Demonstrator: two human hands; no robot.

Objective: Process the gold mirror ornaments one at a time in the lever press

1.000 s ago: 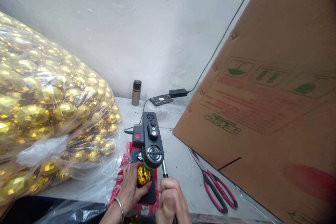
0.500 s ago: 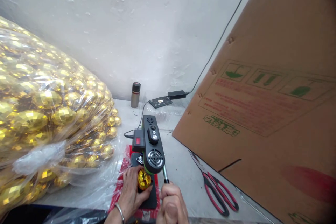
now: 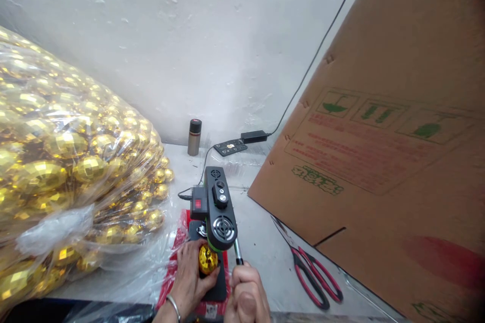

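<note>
A shiny gold faceted ball [image 3: 208, 259] sits on the dark base of a small bench drill press [image 3: 222, 212], under the front of its black head. Around the ball curl the thumb and fingers of my left hand [image 3: 189, 270], which wears a metal bracelet at the wrist. My right hand [image 3: 248, 292] is closed round the lever [image 3: 238, 252] on the machine's right side; the handle end is mostly hidden in the fist. Whether the tool tip touches the ball cannot be made out beneath the head.
At left bulges a clear plastic bag [image 3: 91, 169] full of gold balls. Red-handled scissors [image 3: 316, 275] lie at right beside a large cardboard box [image 3: 364, 161]. Behind stand a spray can [image 3: 194, 138], a black card-like panel [image 3: 230, 147] and a power adapter [image 3: 253, 136]. Red plastic [image 3: 169, 277] lies under the base.
The view has shifted very slightly. Both hands keep the same hold, and the ball and lever look unmoved.
</note>
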